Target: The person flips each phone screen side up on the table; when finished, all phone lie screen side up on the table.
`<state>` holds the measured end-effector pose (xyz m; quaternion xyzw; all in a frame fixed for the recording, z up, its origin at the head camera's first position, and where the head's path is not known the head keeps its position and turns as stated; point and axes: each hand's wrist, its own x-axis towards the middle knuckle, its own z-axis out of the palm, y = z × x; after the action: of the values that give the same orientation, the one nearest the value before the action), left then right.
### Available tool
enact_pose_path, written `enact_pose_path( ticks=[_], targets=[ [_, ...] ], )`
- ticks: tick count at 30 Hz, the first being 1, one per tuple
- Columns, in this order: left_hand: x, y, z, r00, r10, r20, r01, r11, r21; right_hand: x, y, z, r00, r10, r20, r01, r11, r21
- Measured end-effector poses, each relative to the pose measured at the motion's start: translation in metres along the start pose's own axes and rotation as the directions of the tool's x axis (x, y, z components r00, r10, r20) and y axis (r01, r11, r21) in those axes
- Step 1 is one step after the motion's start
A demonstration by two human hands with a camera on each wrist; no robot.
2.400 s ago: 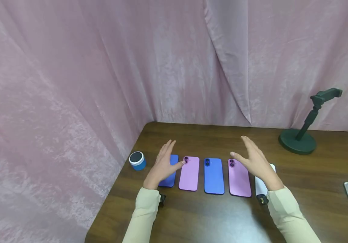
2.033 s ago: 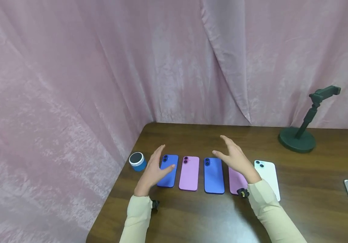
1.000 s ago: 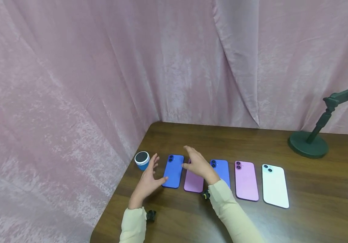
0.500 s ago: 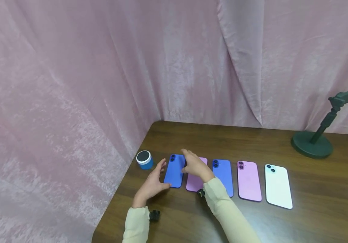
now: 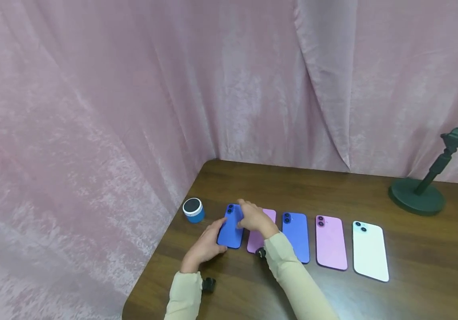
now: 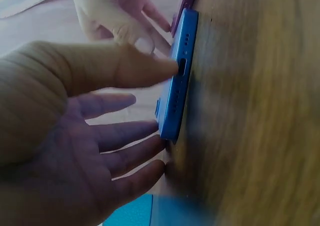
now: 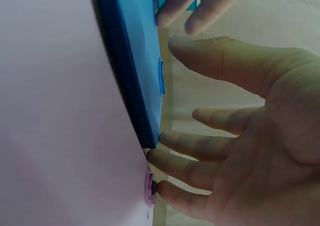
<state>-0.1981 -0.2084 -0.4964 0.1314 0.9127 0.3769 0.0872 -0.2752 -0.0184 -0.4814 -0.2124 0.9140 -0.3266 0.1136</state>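
Observation:
A blue smartphone (image 5: 229, 233) lies back up at the left end of a row of phones on the table. My left hand (image 5: 207, 245) is at its lower left. In the left wrist view, the thumb (image 6: 135, 66) meets the phone's bottom edge by the charging port, and the other fingertips reach the lower corner. My right hand (image 5: 254, 217) reaches over the phone's right side and partly covers the pink smartphone (image 5: 256, 240) beside it. In the right wrist view, its fingers (image 7: 195, 148) extend toward the blue phone's top corner, with the thumb above the back.
Further right in the row lie another blue phone (image 5: 296, 235), another pink phone (image 5: 330, 242) and a white phone (image 5: 370, 251). A blue jar (image 5: 194, 215) with a dark top stands near the table's left edge. At the back right is a dark green stand (image 5: 416, 195). Pink curtains hang behind.
My right hand has swept left from the right end of the row to the leftmost blue phone. My left hand has closed in on that phone's lower left. The view has turned slightly left.

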Motion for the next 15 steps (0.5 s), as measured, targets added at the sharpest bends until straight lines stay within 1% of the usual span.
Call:
enact_pose_path(
  ticks=[4,8,15],
  targets=[
    [0.0017,-0.0005,0.0010,1.000,0.022,-0.009,-0.022,0.999,0.033,0.0025,-0.0010,0.0000,1.000,0.002,-0.010,-0.002,1.000,-0.014],
    [0.0025,-0.0008,0.0019,1.000,0.030,-0.006,-0.030,0.999,0.045,0.0044,-0.0016,-0.0001,1.000,0.003,-0.011,-0.004,0.999,-0.041],
    [-0.0006,0.0027,0.0044,1.000,0.004,0.006,-0.005,0.997,0.071,0.0059,-0.0009,0.0034,1.000,0.011,-0.016,-0.012,0.997,-0.082]
  ],
)
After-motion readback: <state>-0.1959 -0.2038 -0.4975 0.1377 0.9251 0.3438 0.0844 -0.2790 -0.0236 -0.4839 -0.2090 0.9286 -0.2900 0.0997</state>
